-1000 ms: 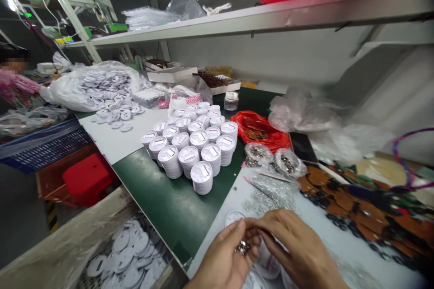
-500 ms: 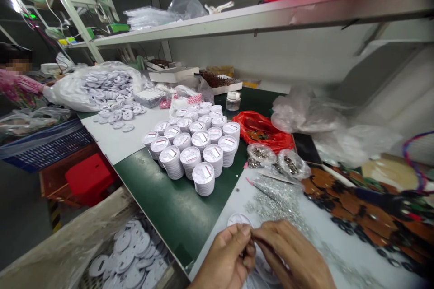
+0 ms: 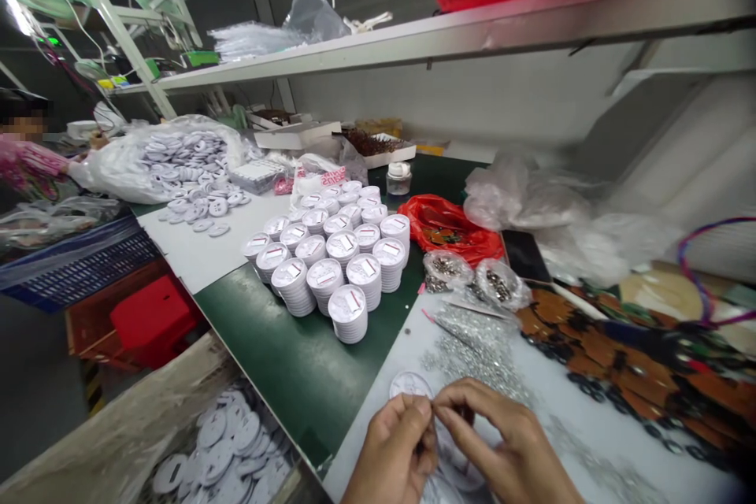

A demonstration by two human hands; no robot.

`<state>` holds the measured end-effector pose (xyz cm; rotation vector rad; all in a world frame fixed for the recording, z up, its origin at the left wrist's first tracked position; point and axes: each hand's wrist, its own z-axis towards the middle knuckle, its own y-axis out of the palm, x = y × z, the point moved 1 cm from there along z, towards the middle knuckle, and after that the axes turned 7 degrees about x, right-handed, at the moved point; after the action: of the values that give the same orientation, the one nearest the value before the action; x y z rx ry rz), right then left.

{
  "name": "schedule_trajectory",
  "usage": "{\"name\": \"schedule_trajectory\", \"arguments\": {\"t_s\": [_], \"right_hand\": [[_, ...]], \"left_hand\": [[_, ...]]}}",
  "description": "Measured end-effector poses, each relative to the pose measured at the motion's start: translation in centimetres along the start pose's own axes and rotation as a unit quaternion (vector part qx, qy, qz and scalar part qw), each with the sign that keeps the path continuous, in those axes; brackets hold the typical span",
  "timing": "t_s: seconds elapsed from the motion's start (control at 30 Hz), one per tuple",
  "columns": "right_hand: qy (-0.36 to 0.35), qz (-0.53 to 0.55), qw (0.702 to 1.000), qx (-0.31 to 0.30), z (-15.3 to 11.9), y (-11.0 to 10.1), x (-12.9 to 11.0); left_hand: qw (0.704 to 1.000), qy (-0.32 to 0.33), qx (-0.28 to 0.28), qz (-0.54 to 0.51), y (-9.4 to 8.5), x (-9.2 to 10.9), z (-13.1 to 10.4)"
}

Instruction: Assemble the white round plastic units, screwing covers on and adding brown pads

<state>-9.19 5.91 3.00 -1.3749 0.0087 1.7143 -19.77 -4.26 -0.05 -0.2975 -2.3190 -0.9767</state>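
Observation:
My left hand (image 3: pixel 397 441) and my right hand (image 3: pixel 499 437) meet fingertip to fingertip above the near end of the white work surface. Both are closed in a pinch, and whatever lies between the fingers is too small and hidden to make out. A white round disc (image 3: pixel 412 384) shows just behind my left fingertips, and more round white pieces lie partly hidden under my hands. Beyond them spreads a heap of small shiny clear parts (image 3: pixel 472 354), with tweezers (image 3: pixel 481 309) lying at its far side.
Stacks of white labelled discs (image 3: pixel 348 311) stand on the green table (image 3: pixel 277 354). Small bags of metal parts (image 3: pixel 502 283), a red bag (image 3: pixel 454 228) and brown pieces (image 3: pixel 620 354) lie to the right. A crate of white discs (image 3: pixel 230 441) sits lower left; a person (image 3: pixel 29 157) is far left.
The view has shifted slightly. My right hand's fingers have opened out a little from their tighter curl, while both hands' fingertips stay together.

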Motion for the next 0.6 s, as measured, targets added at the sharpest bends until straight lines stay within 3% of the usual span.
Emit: {"name": "schedule_trajectory", "arguments": {"t_s": [0.23,0.43,0.53,0.6], "right_hand": [[0.048,0.032,0.998,0.007,-0.3,0.3,-0.2],[0.095,0.061,0.993,-0.043,0.5,-0.3,0.2],[0.056,0.030,0.998,-0.023,0.5,-0.3,0.3],[-0.012,-0.010,1.000,0.008,0.0,-0.2,0.4]], "left_hand": [[1.000,0.002,-0.008,0.021,0.1,0.1,-0.2],[0.998,-0.001,-0.031,0.058,-0.3,0.5,-0.1],[0.996,-0.014,-0.031,0.083,-0.6,0.7,0.0],[0.996,-0.016,-0.026,0.084,-0.6,0.9,-0.1]]}}
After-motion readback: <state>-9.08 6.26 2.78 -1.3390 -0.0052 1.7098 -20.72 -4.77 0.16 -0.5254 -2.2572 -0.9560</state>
